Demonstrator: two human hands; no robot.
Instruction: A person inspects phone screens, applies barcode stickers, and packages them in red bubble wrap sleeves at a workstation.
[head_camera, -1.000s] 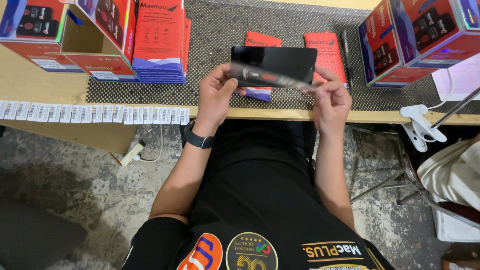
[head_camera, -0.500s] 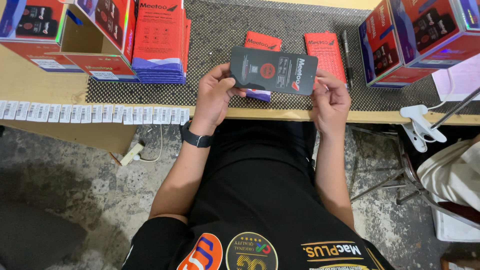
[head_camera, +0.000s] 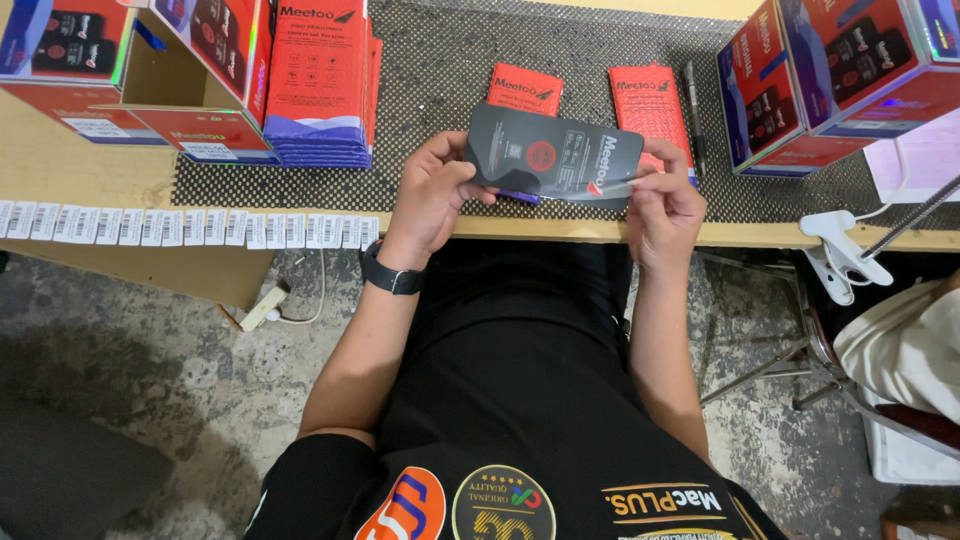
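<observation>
1. The left hand (head_camera: 432, 195) pinches one end of a dark flat card (head_camera: 553, 157), thumb on its face and fingers behind. The right hand (head_camera: 665, 205) pinches the other end, where a clear film (head_camera: 612, 188) seems to lift off the card's lower edge. Both hands are closed on the card, which is held level above the near edge of the worktop (head_camera: 120, 175).

2. The grip is only at the ends, by fingertips. If either pinch loosens, I judge the card could tip and fall over the worktop edge to the rough floor (head_camera: 200, 380), since it hangs right over that edge.

3. The film looks thin and limp. A pull at an angle could make it tear or fold back on itself and stick. Whether it is a separate sheet or a sleeve, I cannot tell.

4. The left thumb lies flat on the card's face, so smears are likely there.

5. Two red packets (head_camera: 525, 90) lie just behind the card on the mesh mat (head_camera: 440, 80), and a pen (head_camera: 692, 110) beside the right one. A forward swing of the card could knock them askew.

6. The label strip (head_camera: 180, 228) runs along the worktop edge left of the left hand; an elbow or sleeve could drag it off.

7. Boxes (head_camera: 830, 80) stand well to the right, clear of the hands.
</observation>
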